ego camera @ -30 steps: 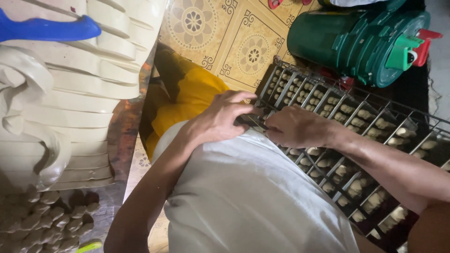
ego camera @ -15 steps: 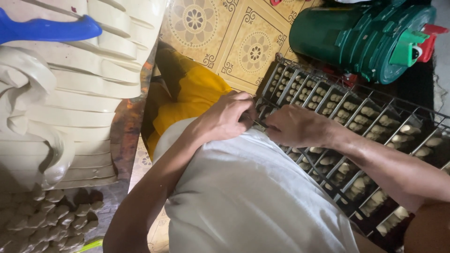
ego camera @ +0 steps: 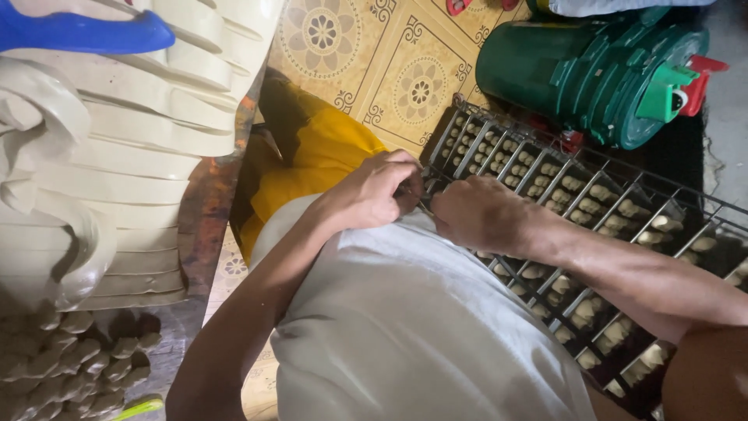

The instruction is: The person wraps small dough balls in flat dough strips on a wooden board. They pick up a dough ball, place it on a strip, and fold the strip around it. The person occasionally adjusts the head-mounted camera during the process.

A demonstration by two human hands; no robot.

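Both forearms reaching forward from the lower frame, bare, converging at centre. Left hand (ego camera: 374, 191) knuckles-up, fingers curled tightly inward, thumb tucked beneath toward the right. Right hand (ego camera: 479, 214) just beside it, nearly touching, back of hand up, fingers bent under and hidden. Wrists roughly level; left elbow low, right forearm angled in from the side.

Yellow patterned floor tiles (ego camera: 389, 70), stacked cream plastic chairs (ego camera: 132, 156) at left, dim light
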